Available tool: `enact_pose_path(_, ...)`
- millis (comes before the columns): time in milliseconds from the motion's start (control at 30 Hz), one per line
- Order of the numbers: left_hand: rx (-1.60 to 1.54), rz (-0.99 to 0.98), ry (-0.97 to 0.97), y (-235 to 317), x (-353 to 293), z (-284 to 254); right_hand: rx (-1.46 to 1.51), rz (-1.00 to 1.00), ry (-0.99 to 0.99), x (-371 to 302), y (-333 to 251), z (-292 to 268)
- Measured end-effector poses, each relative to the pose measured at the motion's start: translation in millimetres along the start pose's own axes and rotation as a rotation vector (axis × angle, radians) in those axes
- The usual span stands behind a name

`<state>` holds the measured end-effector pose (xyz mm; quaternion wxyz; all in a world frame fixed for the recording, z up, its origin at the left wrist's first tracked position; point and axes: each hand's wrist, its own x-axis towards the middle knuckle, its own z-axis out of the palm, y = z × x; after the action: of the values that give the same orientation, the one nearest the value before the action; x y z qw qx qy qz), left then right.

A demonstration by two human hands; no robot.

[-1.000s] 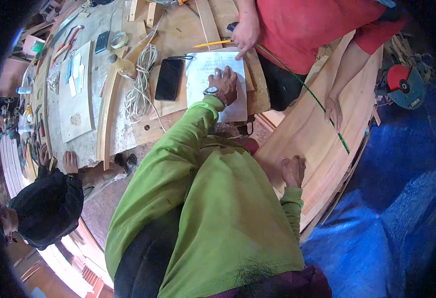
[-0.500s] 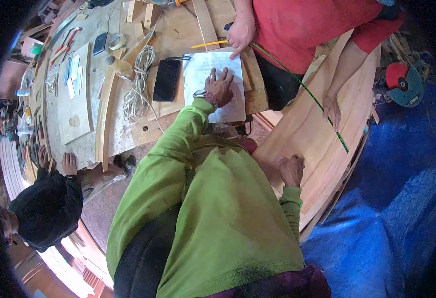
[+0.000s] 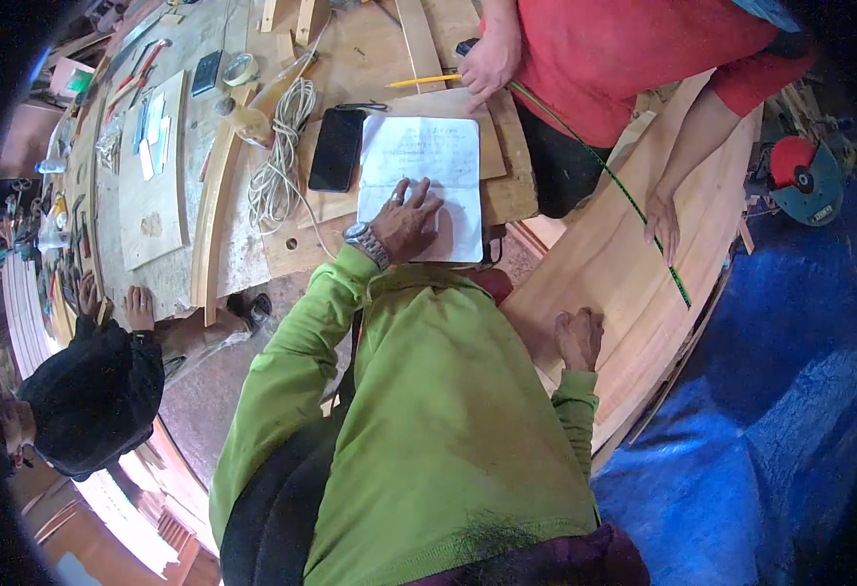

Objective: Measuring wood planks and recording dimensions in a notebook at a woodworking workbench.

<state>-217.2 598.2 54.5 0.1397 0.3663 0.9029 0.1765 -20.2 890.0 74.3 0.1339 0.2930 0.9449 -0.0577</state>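
Note:
My left hand, with a metal watch at the wrist, rests open on a white sheet of paper bearing handwriting. Its fingers are spread over the lower half of the sheet. Lower right, my right hand leans on a broad wooden board, fingers bent and somewhat apart, holding nothing visible. Across from me, a person in red has one hand by the paper's top edge, with a yellow pencil at it. A green tape measure blade slants from there over the board, under that person's other hand.
Left of the paper lie a black phone, a coiled pale cord, a bottle and a long wooden strip. A disc-bladed power tool stands by a blue tarp. Another person in black works at far left.
My left hand has drawn back toward me, from the sheet's middle to its lower part, uncovering more writing. The co-worker's pointing finger has come off the paper. My right hand stays on the board.

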Motion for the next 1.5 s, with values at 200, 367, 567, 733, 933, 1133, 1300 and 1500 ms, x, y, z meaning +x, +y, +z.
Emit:
enact_pose_path(200, -0.005, -0.084, 0.111, -9.0, 5.8, 24.5, -0.073, -0.064, 0.008, 4.0, 5.9, 9.1)
enact_pose_path(367, 0.014, -0.140, 0.138, -10.5, 17.5, 23.0, -0.033, -0.016, -0.029, 5.0, 5.5, 7.7)
enact_pose_path(567, 0.008, -0.227, 0.094, -6.5, 28.0, 21.8, 0.005, 0.046, -0.041, 2.0, 0.1, 2.0)
enact_pose_path(733, 0.024, -0.259, 0.122, -1.0, 33.6, 22.7, -0.009, -0.051, -0.023, 5.4, 8.1, 7.5)
enact_pose_path(933, 0.036, -0.252, 0.148, -0.4, 31.0, 29.0, 0.019, 0.016, -0.088, 2.8, -6.7, -9.1)
enact_pose_path(1133, 0.017, -0.235, 0.154, -5.6, 27.5, 42.4, -0.011, 0.003, -0.085, 3.4, -8.3, -9.9)
enact_pose_path(1300, 0.013, -0.248, 0.155, -2.7, 23.1, 39.7, 0.017, -0.014, -0.016, 2.8, -7.2, -7.2)
enact_pose_path(1500, -0.008, -0.190, 0.214, -8.4, 21.6, 40.9, 0.005, -0.083, 0.007, 4.1, -0.5, -0.2)
